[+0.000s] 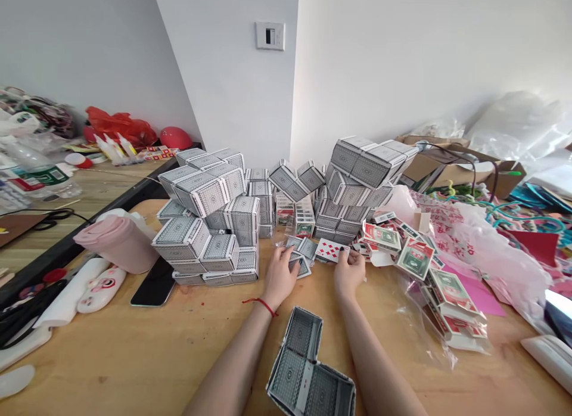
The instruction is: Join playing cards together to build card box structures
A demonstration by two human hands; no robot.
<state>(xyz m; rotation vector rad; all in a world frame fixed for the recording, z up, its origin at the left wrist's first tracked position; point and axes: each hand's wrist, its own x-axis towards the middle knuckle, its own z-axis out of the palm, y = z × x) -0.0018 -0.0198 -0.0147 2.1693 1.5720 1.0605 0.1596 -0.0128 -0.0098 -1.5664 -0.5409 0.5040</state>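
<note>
Red-pip diamond card [328,250] at right hand [349,272]; packs [415,258] lettering unreadable.

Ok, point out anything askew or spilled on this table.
Top card boxes on the right stack tilt off level; red-and-green packs lie spilled from clear wrap; an open box sprawls at the near edge.

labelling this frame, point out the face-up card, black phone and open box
face-up card [329,250], head view, its face
black phone [154,283], head view, its screen
open box [298,334], head view, upper flap

Home craft room, cluttered wooden table [134,350], stacked card boxes [205,225]
</note>
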